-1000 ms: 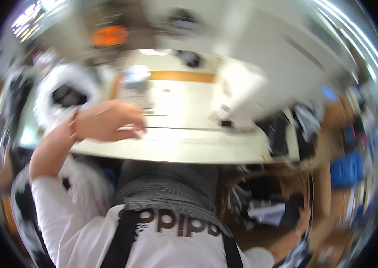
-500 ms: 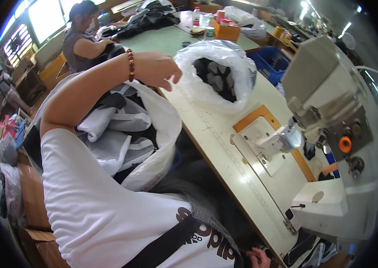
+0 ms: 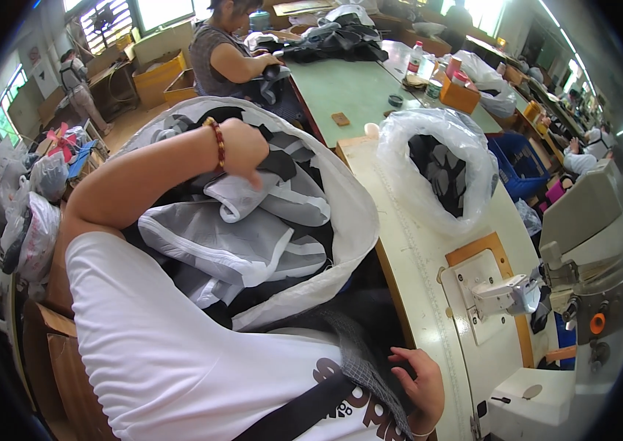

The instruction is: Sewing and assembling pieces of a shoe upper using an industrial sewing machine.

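Note:
My left hand (image 3: 244, 151), with a beaded bracelet at its wrist, is over a large white sack (image 3: 359, 213) on my left. Its thumb points down, apart from the rest; the other fingers are partly hidden, and I see nothing held. Beneath it lies a pile of grey and black fabric pieces (image 3: 216, 239) with white edges. My right hand (image 3: 420, 384) is near the front edge of the sewing machine table (image 3: 418, 294), fingers loosely apart and nothing in them. The sewing machine (image 3: 506, 294) stands at the right.
A clear plastic bag (image 3: 392, 176) of dark pieces stands on the table's far part. Behind it are a green table (image 3: 356, 88), an orange box (image 3: 460, 95) and a blue crate (image 3: 521, 165). A co-worker (image 3: 227, 59) sits beyond the sack. Bagged goods (image 3: 39, 228) are at far left.
My left hand has moved from beside the plastic bag back over the sack's pile. My right hand has come up into fuller view by the table edge. The view has swung left.

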`<state>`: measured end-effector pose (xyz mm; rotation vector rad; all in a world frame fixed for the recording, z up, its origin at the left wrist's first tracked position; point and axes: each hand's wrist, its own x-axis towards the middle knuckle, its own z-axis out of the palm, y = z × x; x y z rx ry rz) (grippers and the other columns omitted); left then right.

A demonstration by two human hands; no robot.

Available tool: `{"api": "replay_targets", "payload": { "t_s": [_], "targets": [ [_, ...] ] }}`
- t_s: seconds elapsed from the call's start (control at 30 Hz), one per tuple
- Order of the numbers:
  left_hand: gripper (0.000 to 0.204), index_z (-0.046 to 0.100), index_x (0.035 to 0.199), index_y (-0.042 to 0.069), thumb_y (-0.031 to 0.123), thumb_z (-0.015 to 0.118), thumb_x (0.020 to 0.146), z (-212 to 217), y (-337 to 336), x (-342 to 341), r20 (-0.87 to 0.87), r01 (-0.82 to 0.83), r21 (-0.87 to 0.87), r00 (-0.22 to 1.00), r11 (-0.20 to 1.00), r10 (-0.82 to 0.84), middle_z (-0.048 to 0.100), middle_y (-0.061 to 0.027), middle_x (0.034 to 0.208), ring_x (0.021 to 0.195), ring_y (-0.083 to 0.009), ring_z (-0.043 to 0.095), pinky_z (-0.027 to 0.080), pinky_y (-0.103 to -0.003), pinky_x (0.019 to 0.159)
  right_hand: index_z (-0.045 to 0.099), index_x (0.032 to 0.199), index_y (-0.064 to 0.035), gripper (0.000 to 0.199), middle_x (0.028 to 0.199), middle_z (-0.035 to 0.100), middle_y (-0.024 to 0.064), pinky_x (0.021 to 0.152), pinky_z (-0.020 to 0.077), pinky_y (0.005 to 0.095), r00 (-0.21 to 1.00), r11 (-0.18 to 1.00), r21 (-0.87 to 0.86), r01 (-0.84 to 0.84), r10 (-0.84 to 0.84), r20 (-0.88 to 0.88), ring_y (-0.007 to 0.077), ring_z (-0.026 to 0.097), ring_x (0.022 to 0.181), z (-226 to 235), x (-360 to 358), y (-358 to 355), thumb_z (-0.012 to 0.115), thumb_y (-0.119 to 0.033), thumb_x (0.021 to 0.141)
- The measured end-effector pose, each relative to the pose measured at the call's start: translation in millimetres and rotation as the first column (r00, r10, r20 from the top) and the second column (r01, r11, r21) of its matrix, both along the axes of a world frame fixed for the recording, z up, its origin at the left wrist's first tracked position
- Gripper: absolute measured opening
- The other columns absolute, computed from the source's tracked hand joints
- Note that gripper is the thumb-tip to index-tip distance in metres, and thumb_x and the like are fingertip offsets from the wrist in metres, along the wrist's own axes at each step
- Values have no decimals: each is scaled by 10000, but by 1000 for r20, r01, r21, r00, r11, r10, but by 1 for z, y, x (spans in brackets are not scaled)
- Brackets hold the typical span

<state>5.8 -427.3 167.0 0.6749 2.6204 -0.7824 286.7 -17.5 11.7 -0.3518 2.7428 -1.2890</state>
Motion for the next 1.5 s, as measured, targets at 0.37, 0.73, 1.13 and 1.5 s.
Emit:
{"api": "replay_targets", "payload": {
  "t_s": [0.37,0.73,1.13,1.5],
  "targets": [
    [635,640,1333,89,273,795,745,-28,-19,12,63,30,-270,998,962,-14,754,-130,1040,983,-305,734,582,-428,809,699,1198,-37,361,999,748,113,826,542,369,995,991,-115,68,-59,74,297,704,929,-34,17,10,745,-50,841],
    [785,446,1524,213,188,726,791,-14,-12,40,125,85,-297,991,951,-49,735,-102,1040,955,-293,732,570,-402,810,701,1180,-24,322,995,751,119,829,546,360,995,975,-206,89,-77,67,289,712,924,-48,23,16,724,-39,860],
    [109,650,891,34,92,665,800,67,110,56,-387,695,34,672,718,-632,689,-103,739,773,-290,721,560,-400,692,605,1308,22,507,1191,699,164,974,506,375,989,917,-397,51,-102,-108,264,663,1133,-18,6,-4,760,-240,903],
    [176,720,921,51,188,707,812,70,314,152,-18,984,117,136,133,-991,719,-116,853,876,-275,726,569,-391,738,444,1463,-9,707,1382,584,133,1026,475,361,883,571,-803,167,-449,-136,227,584,1255,-11,3,-15,783,-165,863]
  ]
}}
